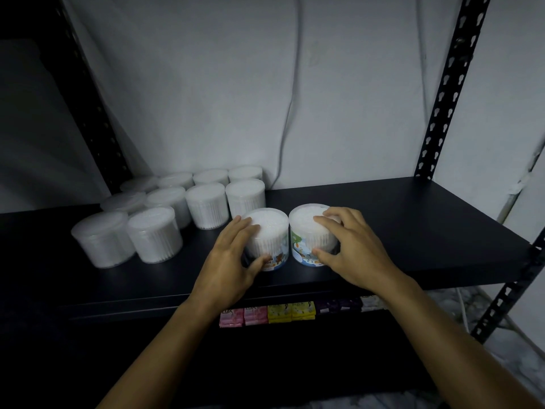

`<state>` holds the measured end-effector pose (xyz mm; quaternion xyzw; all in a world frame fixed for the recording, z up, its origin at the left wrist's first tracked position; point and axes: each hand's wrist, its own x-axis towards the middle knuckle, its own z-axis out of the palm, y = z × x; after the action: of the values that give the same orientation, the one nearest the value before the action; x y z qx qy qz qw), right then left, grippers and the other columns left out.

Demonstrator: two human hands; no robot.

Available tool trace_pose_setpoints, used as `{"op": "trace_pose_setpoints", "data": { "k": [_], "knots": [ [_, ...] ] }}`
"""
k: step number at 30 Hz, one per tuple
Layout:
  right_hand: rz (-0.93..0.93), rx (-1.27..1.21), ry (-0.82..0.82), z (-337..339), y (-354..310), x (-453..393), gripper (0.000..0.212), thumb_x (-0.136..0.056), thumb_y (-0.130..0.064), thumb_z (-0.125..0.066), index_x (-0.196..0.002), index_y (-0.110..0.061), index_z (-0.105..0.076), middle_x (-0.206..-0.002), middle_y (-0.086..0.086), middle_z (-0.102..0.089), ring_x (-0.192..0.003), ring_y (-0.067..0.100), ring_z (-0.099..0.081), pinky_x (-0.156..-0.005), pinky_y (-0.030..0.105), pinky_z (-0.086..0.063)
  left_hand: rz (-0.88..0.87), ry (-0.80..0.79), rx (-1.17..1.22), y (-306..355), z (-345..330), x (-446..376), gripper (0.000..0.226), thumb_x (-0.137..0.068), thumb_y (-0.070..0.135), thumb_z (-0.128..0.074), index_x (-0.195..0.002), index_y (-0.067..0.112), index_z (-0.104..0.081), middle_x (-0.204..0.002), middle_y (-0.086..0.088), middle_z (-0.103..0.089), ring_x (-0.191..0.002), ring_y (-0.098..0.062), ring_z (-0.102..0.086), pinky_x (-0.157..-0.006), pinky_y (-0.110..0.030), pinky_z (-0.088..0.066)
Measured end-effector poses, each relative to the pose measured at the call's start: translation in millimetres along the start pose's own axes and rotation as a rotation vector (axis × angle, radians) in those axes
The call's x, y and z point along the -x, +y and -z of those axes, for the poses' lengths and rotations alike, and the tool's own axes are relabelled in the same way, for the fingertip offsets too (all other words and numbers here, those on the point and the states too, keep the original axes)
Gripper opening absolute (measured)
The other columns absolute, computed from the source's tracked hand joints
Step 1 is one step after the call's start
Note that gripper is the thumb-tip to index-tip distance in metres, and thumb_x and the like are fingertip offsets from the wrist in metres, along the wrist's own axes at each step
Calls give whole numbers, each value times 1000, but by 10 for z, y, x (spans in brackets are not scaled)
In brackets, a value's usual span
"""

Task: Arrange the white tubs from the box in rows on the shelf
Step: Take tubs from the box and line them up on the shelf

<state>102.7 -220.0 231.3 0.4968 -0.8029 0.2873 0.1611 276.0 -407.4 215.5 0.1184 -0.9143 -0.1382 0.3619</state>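
On the front part of the black shelf [413,231], two white tubs stand upright side by side, nearly touching. The left hand [233,261] grips the left tub [269,231], fingers over its lid and thumb curled against its printed label; the right hand [351,246] grips the right tub [306,228] the same way. Both tubs appear packed with cotton swabs.

This looks like the placing step: the pair is being set down to carry on the front row. Next, each tub probably wants sliding left to close the gap to the nearest placed tub [154,234], then letting go.

Counted: two tubs in hand, and ten already placed to the left, in rows of four at the back, four in the middle and two in front. The source box is out of view.

Below, on a lower shelf, sit small packs: two pink [243,315], two yellow [290,311], and some darker ones too dim to count.
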Motion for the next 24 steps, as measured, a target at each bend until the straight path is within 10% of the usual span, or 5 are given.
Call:
{"op": "trace_pose_setpoints", "data": {
  "k": [24],
  "knots": [
    [-126, 46, 7, 143, 358, 19, 57, -85, -35, -65, -137, -23, -46, -144, -4, -37, -136, 11, -24, -103, 40, -40, -7, -63, 44, 263, -374, -369, 59, -82, 29, -74, -134, 12, -52, -147, -2, -42, -143, -14, -26, -115, -24, -20]
  ]
}}
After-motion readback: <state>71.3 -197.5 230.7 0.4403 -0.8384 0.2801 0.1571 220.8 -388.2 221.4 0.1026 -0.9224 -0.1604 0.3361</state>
